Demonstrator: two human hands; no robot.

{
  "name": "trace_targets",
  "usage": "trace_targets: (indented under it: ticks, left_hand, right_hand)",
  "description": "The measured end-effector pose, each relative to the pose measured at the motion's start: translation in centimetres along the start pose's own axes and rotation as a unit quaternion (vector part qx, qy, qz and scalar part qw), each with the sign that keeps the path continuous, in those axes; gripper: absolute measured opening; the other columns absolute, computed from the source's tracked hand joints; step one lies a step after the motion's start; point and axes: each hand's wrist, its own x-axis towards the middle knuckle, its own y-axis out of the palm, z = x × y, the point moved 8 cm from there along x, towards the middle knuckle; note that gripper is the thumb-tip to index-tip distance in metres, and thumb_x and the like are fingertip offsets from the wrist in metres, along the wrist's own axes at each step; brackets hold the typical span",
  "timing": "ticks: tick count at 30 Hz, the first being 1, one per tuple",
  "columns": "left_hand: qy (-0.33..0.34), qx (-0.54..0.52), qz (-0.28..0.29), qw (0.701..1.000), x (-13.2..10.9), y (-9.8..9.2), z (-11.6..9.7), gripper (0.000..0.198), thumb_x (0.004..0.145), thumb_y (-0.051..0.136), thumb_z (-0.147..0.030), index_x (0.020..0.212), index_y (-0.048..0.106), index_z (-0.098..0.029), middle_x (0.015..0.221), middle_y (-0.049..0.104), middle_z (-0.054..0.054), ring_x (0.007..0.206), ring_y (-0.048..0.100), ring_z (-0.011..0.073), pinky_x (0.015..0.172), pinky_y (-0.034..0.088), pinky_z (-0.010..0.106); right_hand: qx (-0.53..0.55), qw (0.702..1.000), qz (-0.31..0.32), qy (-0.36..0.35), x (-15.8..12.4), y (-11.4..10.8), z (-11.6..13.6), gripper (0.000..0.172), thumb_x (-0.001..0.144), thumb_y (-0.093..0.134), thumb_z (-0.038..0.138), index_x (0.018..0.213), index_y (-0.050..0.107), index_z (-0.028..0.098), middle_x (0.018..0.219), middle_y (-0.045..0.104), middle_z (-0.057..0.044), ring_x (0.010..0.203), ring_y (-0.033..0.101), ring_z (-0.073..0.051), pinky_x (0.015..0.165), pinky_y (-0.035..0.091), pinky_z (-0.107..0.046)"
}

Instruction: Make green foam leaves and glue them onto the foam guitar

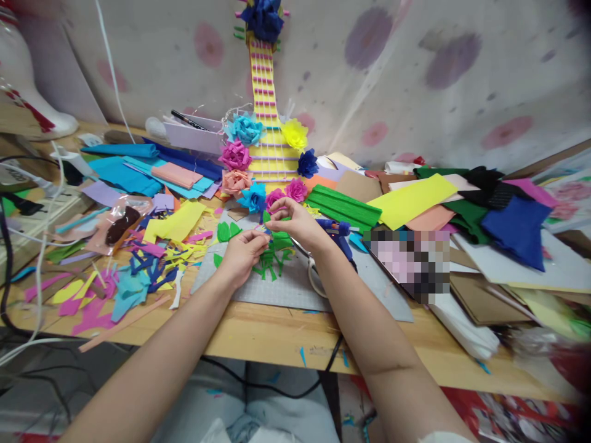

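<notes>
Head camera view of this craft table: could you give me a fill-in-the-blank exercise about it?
1. The paper flower atop the yellow guitar model is ____.
2. The left hand and right hand meet above paper leaves coloured ____.
3. Those leaves lie on a cutting mat coloured ____.
Missing words: blue; green; grey.

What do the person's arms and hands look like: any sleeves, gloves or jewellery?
Both forearms are bare: no gloves, watch or bracelet. The left hand and right hand show no rings I can make out. White fabric by the right upper arm may be a sleeve hem.
</notes>
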Motion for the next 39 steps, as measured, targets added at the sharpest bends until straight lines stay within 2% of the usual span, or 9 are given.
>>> trace_targets:
  ticks: [39]
  left_hand:
    - [0.01, -0.018, -0.016, 1.0, -0.15, -0.08, -0.12, 0.019, 0.053, 0.069, -0.021, 0.063, 0.055, -0.013, 0.049, 0.05, -0.004, 0.038, 0.033, 0.0013, 0.036, 0.011, 0.016]
  right_hand:
    - [-0.003, 1.0, -0.006, -0.015, 0.01, 0.13, 0.17, 0.04, 0.049, 0.073, 0.022, 0.076, 0.043, 0.019, 0.064, 0.052, 0.007, 0.06, 0.05, -0.007, 0.058, 0.042, -0.023]
